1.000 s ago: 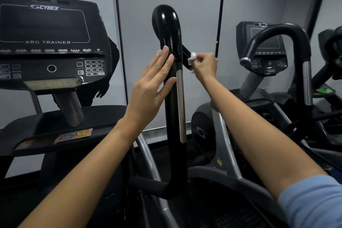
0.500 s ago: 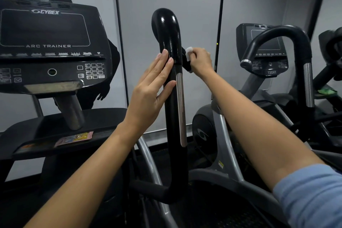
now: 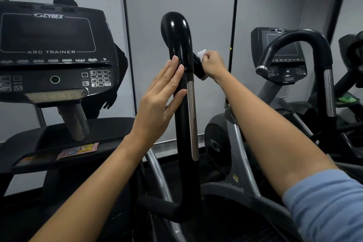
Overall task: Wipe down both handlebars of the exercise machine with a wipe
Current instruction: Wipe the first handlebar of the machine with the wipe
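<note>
left hand (image 3: 160, 102): flat, fingers straight against black handlebar (image 3: 181, 104) | right hand (image 3: 213, 65): curled around white wipe (image 3: 202, 53), behind the handlebar's upper bend

We see a dim room, evenly lit from above. Small glints sit on the glossy handlebar (image 3: 179, 45) above our left hand (image 3: 159, 102). Both hands are sharp. Straight lines bow toward the frame edges; the floor below stays nearly black.
</note>
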The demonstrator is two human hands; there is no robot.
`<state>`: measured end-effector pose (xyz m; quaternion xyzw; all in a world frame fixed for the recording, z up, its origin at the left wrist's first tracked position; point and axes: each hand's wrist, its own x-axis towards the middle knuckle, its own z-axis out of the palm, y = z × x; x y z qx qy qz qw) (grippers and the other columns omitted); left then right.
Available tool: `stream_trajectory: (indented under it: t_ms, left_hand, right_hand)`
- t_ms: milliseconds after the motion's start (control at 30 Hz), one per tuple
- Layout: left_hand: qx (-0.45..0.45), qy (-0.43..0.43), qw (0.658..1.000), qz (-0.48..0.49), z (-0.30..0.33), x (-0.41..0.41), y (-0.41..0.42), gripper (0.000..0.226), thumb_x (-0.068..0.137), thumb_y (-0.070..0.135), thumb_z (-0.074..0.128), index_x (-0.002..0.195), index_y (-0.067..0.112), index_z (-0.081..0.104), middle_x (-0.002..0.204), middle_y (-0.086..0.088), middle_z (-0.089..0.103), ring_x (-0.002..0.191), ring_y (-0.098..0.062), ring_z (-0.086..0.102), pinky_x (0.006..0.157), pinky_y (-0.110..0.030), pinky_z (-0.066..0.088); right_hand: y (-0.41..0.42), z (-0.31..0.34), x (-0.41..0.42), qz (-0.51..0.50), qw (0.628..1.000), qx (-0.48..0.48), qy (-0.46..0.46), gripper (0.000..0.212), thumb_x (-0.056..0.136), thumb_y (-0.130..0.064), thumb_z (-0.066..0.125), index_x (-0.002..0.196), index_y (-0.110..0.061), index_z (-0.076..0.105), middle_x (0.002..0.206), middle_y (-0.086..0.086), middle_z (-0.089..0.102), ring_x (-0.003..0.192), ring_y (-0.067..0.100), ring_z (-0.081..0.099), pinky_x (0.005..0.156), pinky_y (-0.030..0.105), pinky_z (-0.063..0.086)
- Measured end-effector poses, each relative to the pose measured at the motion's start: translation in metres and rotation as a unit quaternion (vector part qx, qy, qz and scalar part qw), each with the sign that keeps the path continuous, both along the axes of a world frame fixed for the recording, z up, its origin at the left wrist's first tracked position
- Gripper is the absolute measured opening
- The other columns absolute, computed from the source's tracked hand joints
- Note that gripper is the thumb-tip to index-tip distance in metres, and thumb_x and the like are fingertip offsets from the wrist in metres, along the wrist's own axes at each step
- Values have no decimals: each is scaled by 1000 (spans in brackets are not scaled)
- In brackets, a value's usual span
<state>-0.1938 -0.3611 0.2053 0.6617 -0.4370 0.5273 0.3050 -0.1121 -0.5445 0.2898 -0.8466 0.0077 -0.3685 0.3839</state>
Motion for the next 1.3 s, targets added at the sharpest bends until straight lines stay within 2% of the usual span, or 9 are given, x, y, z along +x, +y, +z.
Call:
stream_trajectory:
  t_ms: [100, 267, 433, 533, 633, 800, 933, 1067, 1300]
  left_hand:
    - [-2, 2, 1000, -2, 0, 0, 0, 45, 95, 20, 48, 134, -3, 41, 144, -11, 31, 138, -22, 28, 115, -29, 23]
    - [-4, -2, 1000, -1, 0, -1, -1, 45, 95, 17, 49, 134, -4, 41, 144, -13, 32, 138, -23, 28, 115, -30, 23]
    - [-4, 2, 1000, -6, -1, 0, -1, 45, 95, 16, 49, 134, -4, 41, 145, -13, 32, 138, -24, 28, 115, -30, 23]
    - [-1, 1, 1000, -6, 0, -1, -1, 45, 95, 16, 49, 133, -5, 41, 144, -13, 32, 138, -23, 28, 115, -30, 23]
    - [-3, 2, 1000, -5, 0, -1, -1, 45, 95, 17, 48, 134, -4, 41, 144, -12, 31, 138, -22, 28, 115, -28, 22]
    - [-4, -1, 1000, 3, 0, -1, -1, 45, 95, 17, 49, 134, -3, 41, 145, -12, 32, 138, -21, 28, 115, -28, 23]
    - [-2, 0, 1000, 4, 0, -2, 0, 45, 95, 17, 49, 134, -3, 41, 145, -11, 32, 138, -21, 28, 115, -28, 23]
    - [0, 0, 1000, 5, 0, -1, 0, 46, 94, 18, 49, 134, -3, 40, 145, -10, 31, 138, -21, 28, 115, -28, 23]
    - [0, 4, 1000, 6, 0, 0, 0, 46, 95, 19, 49, 135, -2, 41, 145, -10, 32, 138, -21, 29, 114, -30, 25]
  right_hand:
    - [-2, -1, 1, 17, 999, -5, 28, 35, 94, -12, 29, 64, -16, 47, 85, 12, 51, 82, 23, 47, 57, 28, 36]
    - [4, -7, -6, -104, 990, -94, 11, 24, 91, -4, 40, 98, 0, 63, 94, 17, 58, 85, 33, 56, 63, 33, 40]
    - [4, -2, -5, -51, 994, -98, -7, 27, 89, -1, 35, 84, 4, 61, 94, 24, 60, 82, 35, 53, 64, 37, 43]
    - [-2, -4, -1, 17, 997, -72, -22, 29, 83, 4, 29, 67, -9, 50, 80, 15, 53, 76, 28, 49, 57, 31, 41]
    - [-6, -17, -3, -37, 991, -122, -34, 32, 85, 2, 35, 62, -18, 44, 77, 12, 54, 73, 29, 49, 59, 31, 35]
    - [-3, -37, -8, -86, 975, -151, -137, 19, 84, 2, 43, 68, -7, 50, 69, 10, 59, 67, 31, 56, 53, 32, 33]
    - [14, -25, -4, -43, 927, -260, -267, 10, 88, -12, 53, 95, -14, 60, 93, -2, 65, 81, 13, 59, 67, 26, 51]
    - [10, -37, 13, -80, 886, -392, -237, 51, 78, 8, 63, 126, -10, 55, 128, 5, 57, 115, 17, 57, 71, 27, 58]
    - [-31, -70, -11, -91, 842, -474, -240, 55, 60, 22, 71, 112, 6, 62, 119, 23, 61, 108, 37, 61, 63, 45, 59]
